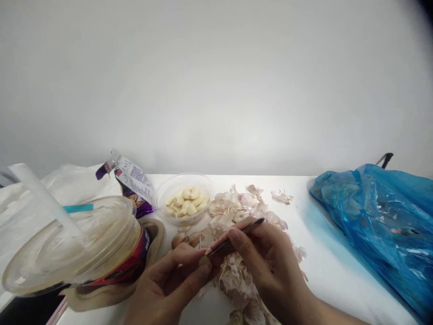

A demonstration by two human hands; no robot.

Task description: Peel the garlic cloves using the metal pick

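My left hand (176, 280) is closed in a pinch around a garlic clove, mostly covered by the fingertips. Held between the thumb and fingers of my right hand (267, 257) is a small knife (237, 237) with a thin, dark metal blade; its lower end meets the left fingertips. Beneath and behind both hands spreads a heap of dry garlic skins (237, 205). Some brownish unpeeled cloves (179, 239) lie just beyond the left hand. Farther back, a clear round plastic bowl (158, 216) contains several peeled garlic cloves (187, 201).
At left, a large lidded drink cup (108, 239) with a wide straw (47, 198) stands near a purple snack packet (144, 207) and clear plastic wrap (74, 180). A blue plastic bag (379, 216) covers the right side of the white table (333, 275), which meets a wall.
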